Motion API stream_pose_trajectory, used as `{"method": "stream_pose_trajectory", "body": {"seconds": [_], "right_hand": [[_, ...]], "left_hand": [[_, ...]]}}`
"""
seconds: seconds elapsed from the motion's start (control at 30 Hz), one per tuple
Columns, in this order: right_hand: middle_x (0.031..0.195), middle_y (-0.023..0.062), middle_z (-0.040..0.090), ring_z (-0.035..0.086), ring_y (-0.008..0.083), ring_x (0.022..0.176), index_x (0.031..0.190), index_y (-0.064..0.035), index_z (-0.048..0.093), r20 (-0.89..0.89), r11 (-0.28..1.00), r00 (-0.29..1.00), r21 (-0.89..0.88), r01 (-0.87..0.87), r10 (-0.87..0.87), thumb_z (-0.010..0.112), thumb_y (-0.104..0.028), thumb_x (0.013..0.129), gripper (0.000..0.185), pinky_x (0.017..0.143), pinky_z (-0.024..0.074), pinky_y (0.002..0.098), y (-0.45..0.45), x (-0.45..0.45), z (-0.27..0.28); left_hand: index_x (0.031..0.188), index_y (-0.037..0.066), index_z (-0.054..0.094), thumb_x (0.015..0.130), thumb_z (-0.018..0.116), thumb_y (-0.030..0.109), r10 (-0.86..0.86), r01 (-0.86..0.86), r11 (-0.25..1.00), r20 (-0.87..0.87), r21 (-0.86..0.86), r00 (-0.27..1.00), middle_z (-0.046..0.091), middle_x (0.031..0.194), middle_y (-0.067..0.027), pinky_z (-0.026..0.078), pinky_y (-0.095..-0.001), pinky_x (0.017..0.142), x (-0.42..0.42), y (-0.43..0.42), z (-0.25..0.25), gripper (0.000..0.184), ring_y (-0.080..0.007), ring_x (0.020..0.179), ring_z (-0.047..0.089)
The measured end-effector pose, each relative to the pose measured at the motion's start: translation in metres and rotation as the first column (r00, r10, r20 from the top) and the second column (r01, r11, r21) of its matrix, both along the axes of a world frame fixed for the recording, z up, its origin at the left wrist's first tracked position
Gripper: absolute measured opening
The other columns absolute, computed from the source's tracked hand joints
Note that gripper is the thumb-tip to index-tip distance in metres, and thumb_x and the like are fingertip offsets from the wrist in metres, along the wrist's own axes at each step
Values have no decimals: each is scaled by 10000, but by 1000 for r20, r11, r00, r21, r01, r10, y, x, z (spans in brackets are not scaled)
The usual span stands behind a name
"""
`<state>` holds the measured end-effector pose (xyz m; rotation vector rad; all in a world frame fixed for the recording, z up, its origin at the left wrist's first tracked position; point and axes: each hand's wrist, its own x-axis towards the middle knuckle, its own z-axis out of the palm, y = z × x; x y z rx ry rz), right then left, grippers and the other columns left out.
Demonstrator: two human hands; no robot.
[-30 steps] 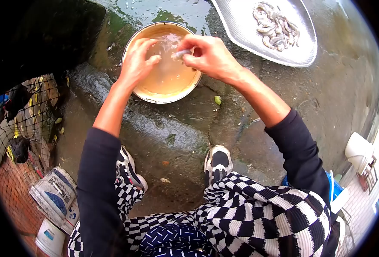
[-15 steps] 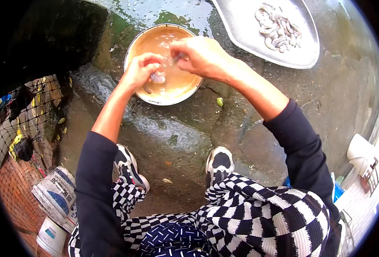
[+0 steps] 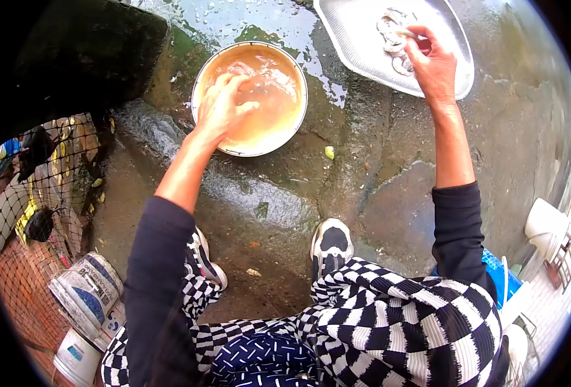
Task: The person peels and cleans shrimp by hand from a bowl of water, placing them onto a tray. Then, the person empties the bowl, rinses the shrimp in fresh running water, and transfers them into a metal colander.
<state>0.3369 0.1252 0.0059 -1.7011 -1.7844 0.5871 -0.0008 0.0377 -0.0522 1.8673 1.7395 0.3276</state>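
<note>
Seemingly at the laying-down step, the right hand [image 3: 435, 66] has fingertips together over shrimp [image 3: 387, 27] in the tray [image 3: 361, 48]; whether they pinch 1, I cannot tell. Release calls for parting them. The left hand [image 3: 218, 111] spreads, slack, over the bowl [image 3: 294, 111].

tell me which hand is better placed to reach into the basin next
Probably the left hand: it is open over the basin, while the right hand is over the mesh tray.

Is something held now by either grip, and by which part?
The right grip is over the pale shrimp; whether it holds one, and where, cannot be told. The left grip, over the basin, shows nothing held.
</note>
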Motion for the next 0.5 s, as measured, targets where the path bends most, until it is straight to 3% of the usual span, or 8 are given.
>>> {"method": "stream_pose_trajectory", "body": {"seconds": [0.03,0.07,0.13,0.23,0.3,0.37,0.47,0.5], "right_hand": [[787,11,650,547,40,624,1113,-78,587,90,994,995,-98,46,-37,582,-43,800,314,563,461,186,2,11,-2],[822,65,632,579,100,684,1147,-103,563,179,999,983,-4,38,-36,591,-76,786,363,651,487,259,3,19,-16],[885,130,577,592,183,772,1246,-78,475,223,998,975,44,-37,26,612,-112,753,513,816,490,359,-5,20,-27],[790,33,599,552,75,672,1244,-86,493,54,997,995,0,-81,81,599,-44,745,511,611,475,233,-22,-4,-32],[721,11,589,540,58,633,1236,-103,503,-25,996,996,-44,-81,80,611,-84,778,471,589,456,213,-31,-28,-30],[737,7,595,543,48,635,1208,-100,523,-146,963,975,-188,-195,169,588,-96,816,398,595,455,203,-41,-47,-9],[748,50,635,596,88,627,1064,-70,597,-324,935,914,-172,-311,244,565,-111,801,268,594,509,255,-49,-62,-16],[788,52,643,598,92,622,1065,-65,593,-444,919,857,-158,-361,260,562,-100,805,264,595,504,242,-51,-68,-18]], "left_hand": [[1126,71,570,730,698,213,11,4,995,-142,103,990,524,1124,-151,455,-367,868,9,3,-2,440,-282,1009,557],[1168,68,535,732,687,260,40,-56,994,-167,-93,985,494,1174,-174,416,-400,914,16,6,-3,500,-330,1086,501],[1172,87,527,756,647,235,5,-15,996,-112,-92,994,482,1165,-184,413,-429,904,26,-2,-15,458,-357,1066,502],[1118,106,560,813,543,165,-86,71,992,-143,-108,986,533,1087,-205,412,-463,874,38,-12,-21,312,-384,1003,529],[1030,95,610,833,508,149,-41,31,947,-28,-319,999,610,939,-206,435,-450,822,45,-15,-11,228,-388,917,564],[969,73,637,840,526,134,-21,51,977,144,-207,989,654,796,-132,470,-405,724,33,-17,-33,180,-292,733,621],[976,1,623,843,604,128,354,-90,849,435,-520,828,628,755,-22,431,-220,514,21,-14,-21,185,-51,554,544],[976,1,623,843,604,128,356,-92,849,435,-520,827,628,755,-22,431,-220,514,16,-14,-15,185,-51,554,544]]}}
